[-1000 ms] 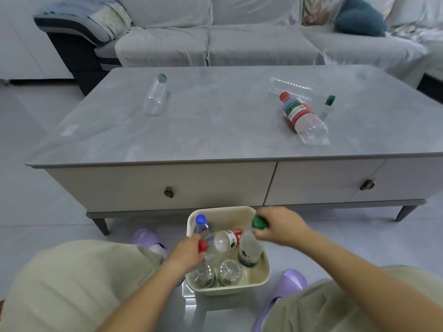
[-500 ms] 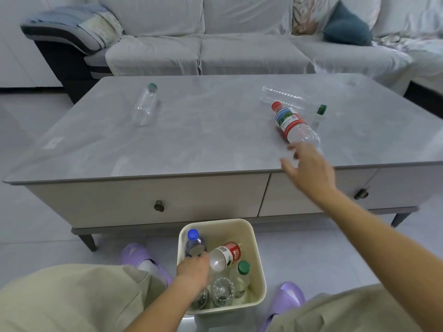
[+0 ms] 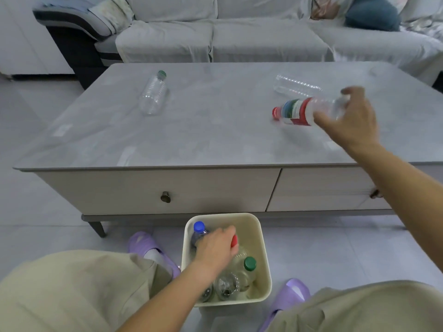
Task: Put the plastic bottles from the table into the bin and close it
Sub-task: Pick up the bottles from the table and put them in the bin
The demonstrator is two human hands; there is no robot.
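My right hand grips the base end of a red-capped, red-labelled bottle and holds it just above the grey table, cap pointing left. A clear bottle without a visible cap lies behind it. A green-capped clear bottle lies at the table's far left. The cream bin stands on the floor between my knees with several bottles inside, one blue-capped, one green-capped. My left hand rests inside the bin on a red-labelled bottle.
A grey sofa runs behind the table, with a dark blue cushion at its right. Two drawers with round knobs face me. Purple slippers flank the bin. No bin lid is in view.
My right hand left the bin, reached over the table and took hold of the red-capped bottle, lifting and turning it. My left hand stayed in the bin, pressing on the bottles.
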